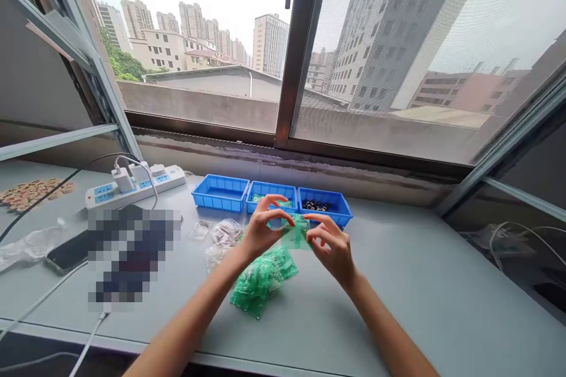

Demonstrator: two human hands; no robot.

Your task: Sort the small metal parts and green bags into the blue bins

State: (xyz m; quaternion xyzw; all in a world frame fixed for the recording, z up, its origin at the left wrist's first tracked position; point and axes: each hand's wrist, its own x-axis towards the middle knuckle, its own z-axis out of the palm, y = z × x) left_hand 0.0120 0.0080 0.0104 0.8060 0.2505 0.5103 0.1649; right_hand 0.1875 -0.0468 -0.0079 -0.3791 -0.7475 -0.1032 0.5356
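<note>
Between my two hands a small translucent green plastic bag (295,234) is held up above the table, in front of the blue bins. My left hand (264,228) pinches its left edge between thumb and finger. On the other side, my right hand (332,242) grips the right edge with bent fingers. Whether anything lies inside the bag is too small to tell. Below and left of it lies a heap of green plastic bags (259,283). Clear plastic packets (226,232) lie behind that heap, close to my left forearm.
Three blue bins stand along the window wall: the left bin (221,193), the middle bin (254,203) with green bags, and the right bin (338,206) with small dark parts. A power strip (145,188), a phone (73,250), cables and small wooden pieces (33,193) occupy the left side.
</note>
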